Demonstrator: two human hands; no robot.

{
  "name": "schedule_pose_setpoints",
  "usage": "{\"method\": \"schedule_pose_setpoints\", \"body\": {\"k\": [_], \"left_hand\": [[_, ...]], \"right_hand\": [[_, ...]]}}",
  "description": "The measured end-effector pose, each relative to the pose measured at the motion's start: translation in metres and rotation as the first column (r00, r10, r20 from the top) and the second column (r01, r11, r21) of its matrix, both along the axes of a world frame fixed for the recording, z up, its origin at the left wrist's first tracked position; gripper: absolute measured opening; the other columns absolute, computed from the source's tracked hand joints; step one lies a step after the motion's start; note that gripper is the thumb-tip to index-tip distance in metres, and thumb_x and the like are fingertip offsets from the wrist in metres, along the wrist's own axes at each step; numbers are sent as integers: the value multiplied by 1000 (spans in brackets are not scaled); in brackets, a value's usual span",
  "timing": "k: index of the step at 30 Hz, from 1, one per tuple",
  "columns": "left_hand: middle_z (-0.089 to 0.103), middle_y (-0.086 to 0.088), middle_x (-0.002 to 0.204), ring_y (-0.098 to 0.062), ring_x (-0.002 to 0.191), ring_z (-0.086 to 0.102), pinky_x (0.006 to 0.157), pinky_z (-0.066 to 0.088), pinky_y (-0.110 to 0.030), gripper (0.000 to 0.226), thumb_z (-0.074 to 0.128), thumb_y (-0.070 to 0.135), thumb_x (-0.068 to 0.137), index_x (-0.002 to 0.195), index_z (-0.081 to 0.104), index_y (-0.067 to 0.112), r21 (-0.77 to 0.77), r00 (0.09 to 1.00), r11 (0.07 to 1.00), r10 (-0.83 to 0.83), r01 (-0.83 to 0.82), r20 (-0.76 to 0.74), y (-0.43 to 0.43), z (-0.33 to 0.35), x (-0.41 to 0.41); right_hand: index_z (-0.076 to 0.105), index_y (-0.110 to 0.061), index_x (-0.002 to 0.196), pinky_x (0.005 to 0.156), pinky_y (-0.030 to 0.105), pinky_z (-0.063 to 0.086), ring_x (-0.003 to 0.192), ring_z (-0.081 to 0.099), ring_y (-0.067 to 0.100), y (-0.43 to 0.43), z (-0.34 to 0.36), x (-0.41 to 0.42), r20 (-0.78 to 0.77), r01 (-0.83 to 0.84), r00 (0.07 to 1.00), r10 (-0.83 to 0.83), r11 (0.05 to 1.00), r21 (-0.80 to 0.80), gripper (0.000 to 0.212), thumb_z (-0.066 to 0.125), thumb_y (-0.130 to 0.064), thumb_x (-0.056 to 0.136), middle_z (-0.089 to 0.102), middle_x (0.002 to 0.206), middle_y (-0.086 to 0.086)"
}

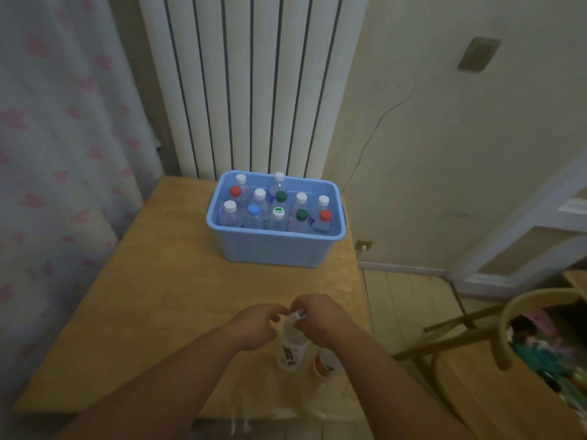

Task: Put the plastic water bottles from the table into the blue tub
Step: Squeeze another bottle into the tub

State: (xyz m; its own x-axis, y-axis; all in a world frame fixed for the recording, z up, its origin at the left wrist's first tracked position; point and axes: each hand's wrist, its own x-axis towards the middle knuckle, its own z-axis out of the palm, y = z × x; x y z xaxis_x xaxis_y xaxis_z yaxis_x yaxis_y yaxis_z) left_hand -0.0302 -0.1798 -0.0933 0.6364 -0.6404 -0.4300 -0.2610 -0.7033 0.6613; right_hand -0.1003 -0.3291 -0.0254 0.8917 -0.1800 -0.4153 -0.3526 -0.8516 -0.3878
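where the hands meet: at six o'clock of the tan wooden table, with both bare forearms entering from the bottom edge and converging on one bottle.
right hand: fingers curl down over the top of the clear plastic bottle with a white label and pinch it at its white cap.
left hand: fingers bend toward that bottle's neck from nine o'clock; blur hides whether they grasp it or only lie beside it, so i cannot tell.
held bottle: roughly upright; i cannot tell whether its base rests on the tabletop or sits just above it. the dark marks on the label are unreadable.
second bottle: a clear plastic bottle with an orange label stands just beside the held one at its three o'clock, partly under the right forearm.
blue plastic tub: rectangular, on the far end of the table at twelve o'clock, well apart from the hands.
bottles in the tub: clear plastic water bottles, upright and packed close; twelve caps show: seven white, two red, two green, one blue.
behind the table: a white ribbed radiator at twelve o'clock.
nine o'clock: a pale curtain with pink hearts.
four o'clock: a wooden chair with a curved back, with mixed coloured cloth heaped on it.
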Motion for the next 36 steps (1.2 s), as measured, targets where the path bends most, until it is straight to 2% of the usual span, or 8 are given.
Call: {"method": "schedule_pose_setpoints", "body": {"k": [9,13,16,21,26,30,33,36], "left_hand": [[59,9,126,-9,108,61,87,57,-34,83,86,32,65,137,46,43,-314,984,940,83,-130,-158,-11,32,41],[60,16,122,-6,106,62,85,58,-34,87,85,47,56,134,45,45,-410,990,901,111,-139,-91,-18,69,78],[62,10,120,-7,101,64,84,59,-34,82,86,42,61,133,47,40,-472,994,875,102,-103,-27,-26,101,115],[62,7,114,-9,97,65,85,58,-37,73,86,34,66,129,49,39,-488,996,873,55,-16,65,-43,151,179],[60,5,117,-12,98,65,82,60,-39,73,86,34,68,130,49,36,-494,986,868,37,49,162,-65,191,231],[60,6,128,-12,107,62,92,55,-39,79,82,34,72,140,43,37,-475,984,879,50,37,170,-94,193,263],[61,10,121,-10,104,59,87,50,-28,73,77,28,79,141,41,34,-438,974,897,51,51,220,-119,186,281],[61,5,124,-14,110,59,89,48,-29,71,77,29,79,140,42,32,-400,966,916,89,16,244,-146,173,297]], "right_hand": [[64,-31,111,86,37,53,101,62,19,0,47,40,214,83,972,-97,994,74,26,59,-24,87,66,113,0],[65,-29,112,83,28,49,103,62,16,3,84,68,360,121,920,-157,985,120,24,58,-22,89,66,114,-3],[65,-27,114,76,21,42,99,62,16,5,113,96,473,158,853,-219,973,166,27,57,-18,90,67,109,-3],[65,-27,114,65,16,44,90,58,12,-3,147,146,587,241,738,-334,942,233,29,56,-18,89,66,108,-1],[62,-26,117,81,27,46,100,59,18,-16,176,194,652,268,678,-340,940,212,29,54,-19,91,63,117,1],[60,-25,122,81,25,41,98,55,13,-42,181,230,642,284,693,-329,942,176,30,52,-19,93,61,123,0],[60,-25,120,80,25,41,101,58,16,-66,169,256,625,268,720,-302,951,151,28,51,-19,94,61,121,0],[61,-25,119,78,24,40,97,56,14,-91,152,278,609,248,741,-282,958,142,27,49,-16,95,61,119,-1]]}}
